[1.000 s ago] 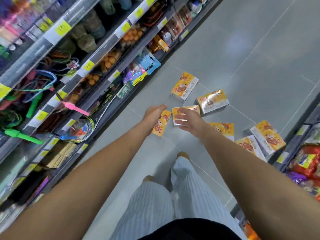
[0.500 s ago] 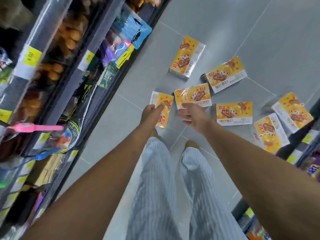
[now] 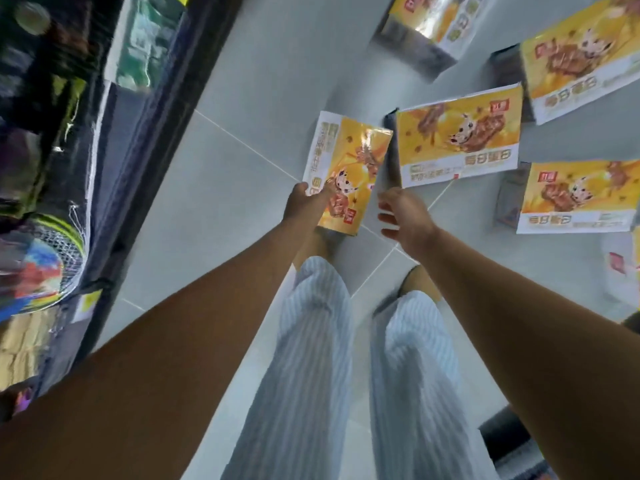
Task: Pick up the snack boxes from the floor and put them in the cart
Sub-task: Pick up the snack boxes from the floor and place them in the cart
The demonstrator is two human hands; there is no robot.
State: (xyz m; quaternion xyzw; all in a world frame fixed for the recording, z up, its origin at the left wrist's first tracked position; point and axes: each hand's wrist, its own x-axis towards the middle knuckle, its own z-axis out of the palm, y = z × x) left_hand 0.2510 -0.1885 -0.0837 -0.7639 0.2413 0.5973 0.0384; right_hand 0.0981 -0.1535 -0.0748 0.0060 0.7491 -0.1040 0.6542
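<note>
The left hand pinched the near-left edge of the nearest snack box; whether that box rested on the floor could not be determined. The right hand, fingers spread and holding nothing, was just beside the second snack box, which lay flat on the floor.

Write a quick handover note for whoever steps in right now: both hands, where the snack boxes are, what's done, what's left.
Left hand: grips the nearest box at its near-left edge; whether it is lifted is unclear.
Right hand: open, fingers spread, at the near corner of the middle box; contact unclear.
Also on the floor: far box, upper-right box, right box.
Done: no box shown delivered; the cart is out of view.
Left: lift every box and put it in the cart.
</note>
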